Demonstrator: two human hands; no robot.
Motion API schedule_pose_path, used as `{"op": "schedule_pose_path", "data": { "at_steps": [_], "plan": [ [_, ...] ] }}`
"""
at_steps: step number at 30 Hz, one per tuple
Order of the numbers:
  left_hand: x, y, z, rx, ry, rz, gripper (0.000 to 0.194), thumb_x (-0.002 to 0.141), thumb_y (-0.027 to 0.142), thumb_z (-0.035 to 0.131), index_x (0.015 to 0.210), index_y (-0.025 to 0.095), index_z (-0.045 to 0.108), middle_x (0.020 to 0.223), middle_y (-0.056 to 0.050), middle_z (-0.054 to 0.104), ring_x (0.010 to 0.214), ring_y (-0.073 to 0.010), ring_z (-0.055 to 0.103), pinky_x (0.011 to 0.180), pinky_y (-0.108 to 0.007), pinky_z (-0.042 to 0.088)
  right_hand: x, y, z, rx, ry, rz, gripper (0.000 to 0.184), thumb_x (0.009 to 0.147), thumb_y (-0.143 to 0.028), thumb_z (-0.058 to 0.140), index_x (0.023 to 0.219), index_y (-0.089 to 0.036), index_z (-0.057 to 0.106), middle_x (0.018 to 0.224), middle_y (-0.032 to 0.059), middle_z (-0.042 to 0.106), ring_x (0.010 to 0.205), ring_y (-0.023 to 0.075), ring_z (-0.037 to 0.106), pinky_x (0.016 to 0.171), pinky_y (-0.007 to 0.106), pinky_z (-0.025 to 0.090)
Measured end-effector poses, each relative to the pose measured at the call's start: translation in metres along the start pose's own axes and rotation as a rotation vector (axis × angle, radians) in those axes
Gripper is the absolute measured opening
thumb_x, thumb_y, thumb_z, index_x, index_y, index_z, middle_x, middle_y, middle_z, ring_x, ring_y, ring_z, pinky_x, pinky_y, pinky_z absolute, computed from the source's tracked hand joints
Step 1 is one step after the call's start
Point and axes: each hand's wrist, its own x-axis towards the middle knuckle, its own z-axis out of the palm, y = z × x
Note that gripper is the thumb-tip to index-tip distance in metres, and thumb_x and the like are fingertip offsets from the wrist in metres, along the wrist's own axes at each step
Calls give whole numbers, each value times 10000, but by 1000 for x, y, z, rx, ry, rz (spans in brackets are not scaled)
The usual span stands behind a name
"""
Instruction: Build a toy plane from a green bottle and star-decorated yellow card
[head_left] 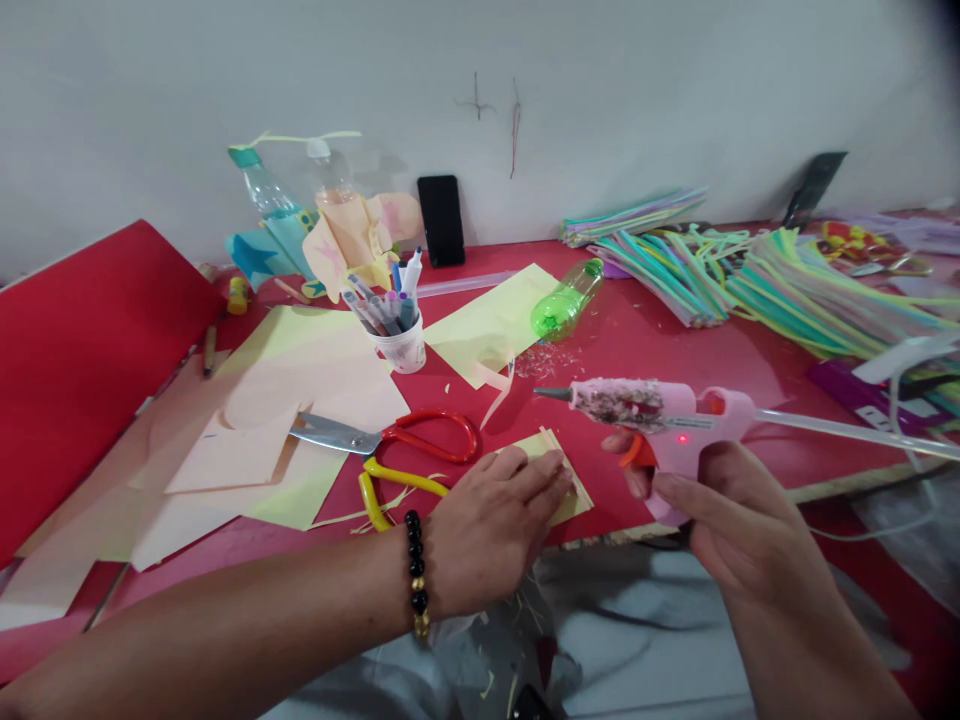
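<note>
My right hand [739, 515] is closed round the handle of a pink hot glue gun [679, 445], a finger at its orange trigger. The gun's dark nozzle points left, a red light glows on its side, and a clear glue stick [847, 428] sticks out behind. My left hand [502, 510], with a beaded bracelet at the wrist, presses down on a small pale yellow piece of paper [574, 505] at the table's front edge, fingers together and bent over it. Thin strips lie along that paper's right side. Scissors [341, 434] with red and yellow handles lie open beside this hand.
Peach and yellow paper sheets [262, 375] cover the left. Behind stand a cup of markers [403, 350], decorated bottles [334, 185] and a phone [441, 220]. A green bottle piece [559, 312] and bundled pipe cleaners [802, 290] lie right. A white cable [896, 400] hangs over the edge.
</note>
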Motion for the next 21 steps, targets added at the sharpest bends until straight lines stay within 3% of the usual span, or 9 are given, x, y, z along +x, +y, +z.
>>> {"op": "schedule_pose_path", "data": {
  "at_steps": [5,9,14,18,21],
  "plan": [
    [0,1,-2,10,3,12,428,999,262,364,1415,186,429,1485,-56,430,1184,-201,473,1037,-357,346,0,5,-7,-94,121,-12,243,721,-349,740,920,-212,727,880,76,743,814,236,679,755,358,560],
    [-1,-1,0,31,-12,13,446,1002,272,354,1435,181,404,1502,-68,409,1198,-211,474,1033,-374,335,1,10,-8,-186,46,-1,249,771,-376,700,953,-212,740,915,69,741,870,258,680,792,372,547],
    [0,-2,2,27,-12,58,448,1010,268,320,1433,143,400,1506,-79,404,1249,-203,449,1041,-368,314,2,13,-9,-275,-26,-39,281,831,-361,658,1080,-240,710,1061,43,720,1009,242,651,985,397,466],
    [0,-1,1,33,-5,40,445,1002,285,356,1428,170,407,1498,-69,415,1211,-202,476,1022,-369,334,1,11,-12,-347,-18,-47,270,818,-362,682,1056,-238,716,1032,44,730,1066,253,645,993,379,467],
    [-1,-1,0,33,-10,28,449,998,287,365,1432,183,403,1497,-71,414,1188,-208,486,1012,-373,344,-1,8,-13,-455,16,-120,260,839,-404,637,1029,-244,715,985,42,734,1000,251,668,949,389,502]
  ]
}}
